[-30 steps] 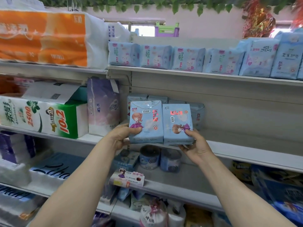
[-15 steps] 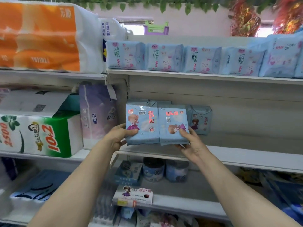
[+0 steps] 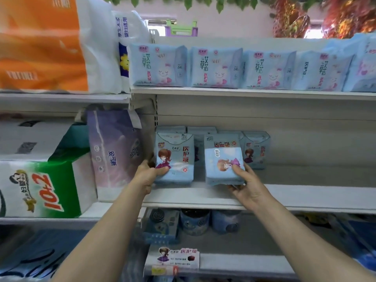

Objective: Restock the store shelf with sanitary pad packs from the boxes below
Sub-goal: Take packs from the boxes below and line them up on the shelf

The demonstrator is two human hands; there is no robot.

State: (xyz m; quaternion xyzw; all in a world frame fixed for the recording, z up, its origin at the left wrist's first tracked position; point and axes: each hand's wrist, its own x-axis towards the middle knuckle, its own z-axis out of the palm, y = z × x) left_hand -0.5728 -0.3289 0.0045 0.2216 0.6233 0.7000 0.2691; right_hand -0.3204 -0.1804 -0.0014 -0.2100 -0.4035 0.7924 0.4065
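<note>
While my left hand [image 3: 147, 174] grips one pad pack [image 3: 175, 157] upright on the middle shelf [image 3: 305, 195] and my right hand [image 3: 247, 185] holds a second pack [image 3: 223, 161] tilted beside it, I judge placing is underway; next I must stand it upright and release.

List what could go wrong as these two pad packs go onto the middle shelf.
1. The pack in the right hand is turned sideways, its print rotated against the upright pack in the left hand; left so, the row would likely look mismatched.
2. The sideways pack appears to sit above the shelf near its front edge; released early, it may tip forward.
3. Pushing in could topple the packs standing behind.
</note>
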